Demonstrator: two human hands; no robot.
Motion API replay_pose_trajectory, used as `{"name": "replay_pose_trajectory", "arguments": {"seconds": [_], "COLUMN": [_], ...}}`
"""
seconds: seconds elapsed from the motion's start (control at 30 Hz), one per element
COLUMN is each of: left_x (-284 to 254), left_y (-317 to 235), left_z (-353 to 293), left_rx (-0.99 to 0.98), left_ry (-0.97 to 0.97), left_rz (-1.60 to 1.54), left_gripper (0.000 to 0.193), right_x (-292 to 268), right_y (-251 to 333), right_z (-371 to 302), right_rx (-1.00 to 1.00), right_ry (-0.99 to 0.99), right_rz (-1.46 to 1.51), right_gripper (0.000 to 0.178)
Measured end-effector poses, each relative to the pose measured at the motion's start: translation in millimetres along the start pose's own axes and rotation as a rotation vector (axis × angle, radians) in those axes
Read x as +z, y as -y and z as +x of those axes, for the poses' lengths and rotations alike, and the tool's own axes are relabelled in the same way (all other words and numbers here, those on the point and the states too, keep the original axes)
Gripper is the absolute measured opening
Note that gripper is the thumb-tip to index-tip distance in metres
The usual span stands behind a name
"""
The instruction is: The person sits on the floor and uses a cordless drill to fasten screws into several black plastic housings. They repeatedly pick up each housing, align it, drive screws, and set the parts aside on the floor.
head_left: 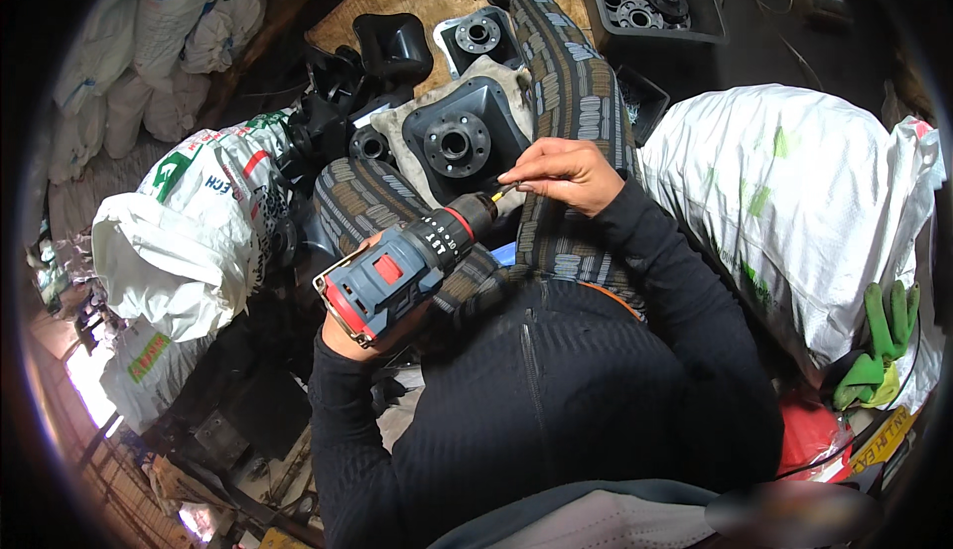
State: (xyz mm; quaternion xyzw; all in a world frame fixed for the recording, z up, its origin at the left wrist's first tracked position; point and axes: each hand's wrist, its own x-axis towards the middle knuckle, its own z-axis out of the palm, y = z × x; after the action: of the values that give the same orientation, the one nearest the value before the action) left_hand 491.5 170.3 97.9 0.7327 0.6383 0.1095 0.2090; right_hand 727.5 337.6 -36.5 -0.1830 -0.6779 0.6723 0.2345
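Note:
My left hand point(344, 342) is wrapped round the handle of a grey and red cordless drill point(405, 279), mostly hidden beneath the drill body. The drill points up and to the right, a yellowish bit point(499, 195) at its chuck. My right hand point(574, 176) pinches at the tip of that bit; whatever small piece lies between the fingertips is too small to name. Just beyond the chuck, between my legs, a black square housing with a round flanged hub point(458, 144) rests on a pale cloth point(395, 132).
More black housings point(394, 46) and a hubbed one point(478, 35) lie on the wooden board ahead. A dark crate point(650, 41) of round hubs stands at the far right. Stuffed white sacks point(784, 202) flank me on both sides, with a green glove point(879, 345) at right.

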Motion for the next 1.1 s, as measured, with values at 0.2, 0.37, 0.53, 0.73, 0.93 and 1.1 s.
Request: {"name": "replay_pose_trajectory", "arguments": {"seconds": [0.2,0.37,0.53,0.73,0.93,1.1], "left_x": [0,-8,12,21,21,8], "left_y": [8,2,23,32,40,40], "left_z": [-4,-4,23,29,54,81], "left_rx": [0.082,0.154,0.104,-0.325,-0.223,-0.187], "left_ry": [0.104,0.153,0.123,0.147,0.21,0.39], "left_rz": [0.038,0.124,0.224,-0.249,-0.186,-0.082], "left_gripper": [0.037,0.043,0.036,0.057,0.043,0.046], "right_x": [-11,-14,-6,26,26,21], "right_y": [-10,-30,-77,-128,-117,-48], "right_z": [8,27,50,83,79,71], "right_rx": [-0.101,0.11,0.387,0.42,0.538,0.021], "right_ry": [0.301,0.638,-0.252,-0.273,-0.11,-0.48], "right_rz": [-0.028,0.225,0.451,0.423,0.067,0.08], "right_gripper": [0.022,0.029,0.044,0.048,0.041,0.038]}}
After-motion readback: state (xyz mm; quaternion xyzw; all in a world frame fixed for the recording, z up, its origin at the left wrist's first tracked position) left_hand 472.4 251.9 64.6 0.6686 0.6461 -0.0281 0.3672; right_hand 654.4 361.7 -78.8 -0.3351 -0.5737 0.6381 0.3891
